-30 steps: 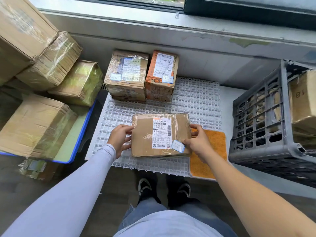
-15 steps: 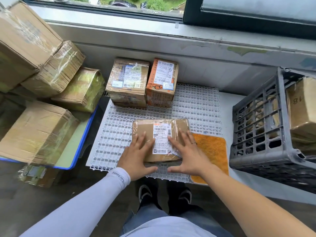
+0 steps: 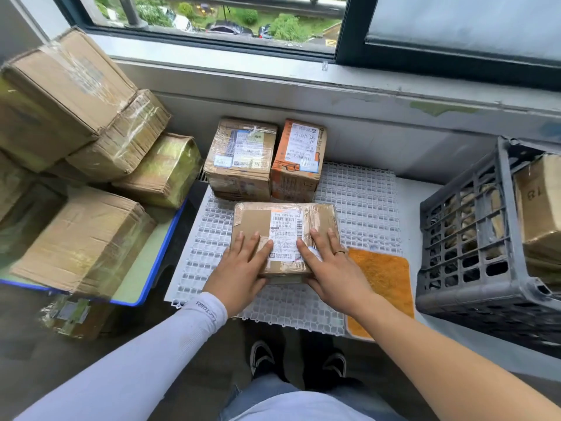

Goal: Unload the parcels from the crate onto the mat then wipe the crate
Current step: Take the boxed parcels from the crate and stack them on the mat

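A flat brown parcel (image 3: 282,220) with a white label lies on the white grid mat (image 3: 361,202). My left hand (image 3: 243,268) and my right hand (image 3: 328,268) rest flat on its top, fingers spread, pressing on its near half. Behind it stand a taped brown parcel (image 3: 241,156) and an orange parcel (image 3: 299,159) side by side at the mat's far edge. The dark grey crate (image 3: 473,238) sits at the right, with more brown parcels (image 3: 540,202) inside it. An orange cloth (image 3: 382,281) lies on the mat's near right corner.
Several large taped cardboard boxes (image 3: 82,238) are piled at the left on a blue-edged board (image 3: 145,281). A window sill and wall (image 3: 334,95) run behind the mat. My shoes (image 3: 264,357) stand on the dark floor below the mat's front edge.
My hands went from gripping the flat parcel's sides to lying flat on its top. The parcel has slid away from me, closer to the two parcels at the back.
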The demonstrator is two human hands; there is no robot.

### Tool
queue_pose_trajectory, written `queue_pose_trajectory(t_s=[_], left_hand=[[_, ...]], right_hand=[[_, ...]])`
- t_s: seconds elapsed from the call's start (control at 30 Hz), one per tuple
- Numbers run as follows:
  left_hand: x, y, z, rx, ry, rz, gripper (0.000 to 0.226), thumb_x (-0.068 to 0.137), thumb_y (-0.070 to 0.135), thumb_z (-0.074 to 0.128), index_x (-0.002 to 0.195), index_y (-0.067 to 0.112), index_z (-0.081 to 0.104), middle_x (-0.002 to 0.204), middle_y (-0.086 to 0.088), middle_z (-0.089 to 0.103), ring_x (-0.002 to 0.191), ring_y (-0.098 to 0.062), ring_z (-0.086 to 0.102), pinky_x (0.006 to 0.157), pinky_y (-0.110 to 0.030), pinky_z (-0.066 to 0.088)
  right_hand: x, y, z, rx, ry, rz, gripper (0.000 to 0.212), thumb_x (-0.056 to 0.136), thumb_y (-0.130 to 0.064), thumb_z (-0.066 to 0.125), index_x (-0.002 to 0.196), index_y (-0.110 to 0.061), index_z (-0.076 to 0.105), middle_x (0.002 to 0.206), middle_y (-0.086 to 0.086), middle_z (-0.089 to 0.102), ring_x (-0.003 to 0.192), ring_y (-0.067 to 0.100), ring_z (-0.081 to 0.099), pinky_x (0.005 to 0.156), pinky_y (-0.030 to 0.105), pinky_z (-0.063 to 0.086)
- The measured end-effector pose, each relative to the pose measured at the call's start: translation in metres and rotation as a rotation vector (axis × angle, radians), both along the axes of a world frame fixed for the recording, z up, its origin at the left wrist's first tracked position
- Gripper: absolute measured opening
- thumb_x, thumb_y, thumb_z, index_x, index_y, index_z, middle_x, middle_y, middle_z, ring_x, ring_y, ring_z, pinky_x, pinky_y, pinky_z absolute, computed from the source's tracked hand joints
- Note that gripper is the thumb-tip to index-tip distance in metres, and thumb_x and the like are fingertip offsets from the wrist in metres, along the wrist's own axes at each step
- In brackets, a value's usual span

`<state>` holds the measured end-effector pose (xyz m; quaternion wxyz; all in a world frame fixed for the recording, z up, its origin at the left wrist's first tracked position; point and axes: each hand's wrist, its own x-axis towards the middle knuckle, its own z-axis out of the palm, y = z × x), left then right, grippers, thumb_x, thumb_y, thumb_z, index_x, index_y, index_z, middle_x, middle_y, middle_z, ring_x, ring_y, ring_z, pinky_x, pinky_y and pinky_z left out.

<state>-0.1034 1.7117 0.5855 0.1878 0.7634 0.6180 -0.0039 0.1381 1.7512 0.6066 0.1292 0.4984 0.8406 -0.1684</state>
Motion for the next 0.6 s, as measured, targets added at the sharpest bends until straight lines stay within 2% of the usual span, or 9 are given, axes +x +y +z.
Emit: queue_pose_trajectory(t_s=[0.2, 0.4, 0.6], left_hand=[[-0.032, 0.012, 0.039, 0.174, -0.041, -0.015, 0.078, 0.098, 0.04, 0.065, 0.164, 0.024, 0.026, 0.171, -0.013, 0.018, 0.157, -0.044, 0.01, 0.124, -0.06, 0.023], [-0.05, 0.037, 0.071, 0.31, 0.017, -0.023, 0.076, 0.093, 0.035, 0.072, 0.159, 0.015, 0.038, 0.163, -0.022, 0.034, 0.149, -0.053, 0.027, 0.116, -0.067, 0.033], [-0.063, 0.064, 0.087, 0.344, 0.062, 0.071, 0.074, 0.099, 0.037, 0.065, 0.161, 0.014, 0.033, 0.165, -0.024, 0.028, 0.15, -0.055, 0.023, 0.117, -0.068, 0.03]], right_hand=[[-0.023, 0.009, 0.031, 0.145, 0.059, 0.011, 0.08, 0.106, -0.049, 0.044, 0.163, -0.034, -0.012, 0.171, 0.006, -0.019, 0.156, 0.037, -0.02, 0.126, 0.053, 0.013], [-0.04, 0.038, 0.061, 0.254, 0.087, 0.03, 0.078, 0.107, -0.05, 0.043, 0.164, -0.032, -0.008, 0.172, 0.009, -0.011, 0.157, 0.039, -0.012, 0.125, 0.052, 0.017], [-0.062, 0.086, 0.076, 0.338, 0.089, 0.119, 0.078, 0.106, -0.049, 0.044, 0.164, -0.031, -0.004, 0.172, 0.014, -0.004, 0.157, 0.043, -0.006, 0.126, 0.055, 0.014]])
